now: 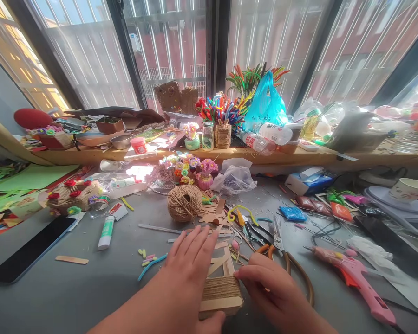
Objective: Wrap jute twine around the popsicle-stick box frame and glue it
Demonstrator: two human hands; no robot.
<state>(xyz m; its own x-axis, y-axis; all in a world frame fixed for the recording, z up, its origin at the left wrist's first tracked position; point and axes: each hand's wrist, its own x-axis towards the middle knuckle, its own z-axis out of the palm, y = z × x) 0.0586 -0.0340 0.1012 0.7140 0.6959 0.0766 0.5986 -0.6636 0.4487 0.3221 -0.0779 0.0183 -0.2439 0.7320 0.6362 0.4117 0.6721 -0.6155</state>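
Observation:
Low in the middle is a small craft-stick frame (220, 305) with brown jute twine (218, 288) wound around its near part. My left hand (190, 269) lies over the frame's left side, fingers stretched forward and thumb along the near edge. At the right end of the winding, my right hand (273, 290) is closed, its thumb and index finger pinched at the twine's edge. The bit between those fingertips is mostly hidden. Beyond the left fingers sits a ball of twine (184, 203).
Scissors (277, 234) and orange-handled pliers (261, 232) lie beyond my right hand. To the right is a pink glue gun (357, 278). A phone (31, 248), a glue stick (106, 233) and a loose craft stick (71, 260) lie left. A cluttered ledge (181, 157) runs below the windows.

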